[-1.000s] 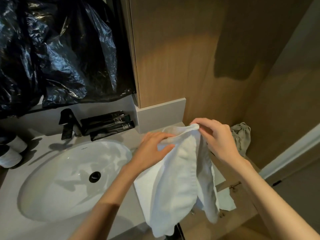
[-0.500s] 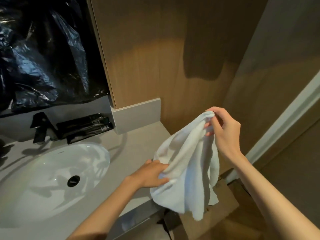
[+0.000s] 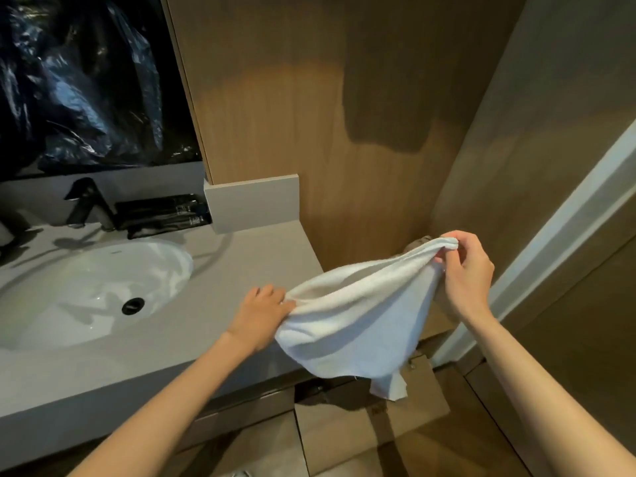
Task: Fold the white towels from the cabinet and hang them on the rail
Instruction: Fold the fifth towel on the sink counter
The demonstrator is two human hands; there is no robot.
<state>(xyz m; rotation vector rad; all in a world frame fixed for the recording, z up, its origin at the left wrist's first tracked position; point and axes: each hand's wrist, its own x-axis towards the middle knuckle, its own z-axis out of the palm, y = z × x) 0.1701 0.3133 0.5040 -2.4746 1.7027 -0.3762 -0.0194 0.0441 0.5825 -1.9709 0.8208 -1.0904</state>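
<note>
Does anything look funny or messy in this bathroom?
Yes: crinkly black plastic covers the wall above the sink, where a mirror would usually be. The white towel is only bunched, not yet folded.

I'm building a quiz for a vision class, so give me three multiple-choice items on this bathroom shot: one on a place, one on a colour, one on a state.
1. Where is the towel?
A) in the air, right of the sink
B) inside the basin
C) flat on the floor

2. What colour is the tap?
A) gold
B) white
C) black

3. What state is the towel in?
A) folded neatly
B) loose, sagging between two hands
C) rolled tight

Answers:
1 A: the left hand and right hand hold it up past the basin.
2 C: it stands dark against the grey counter.
3 B: it droops between the two grips, with a corner dangling below.
</note>
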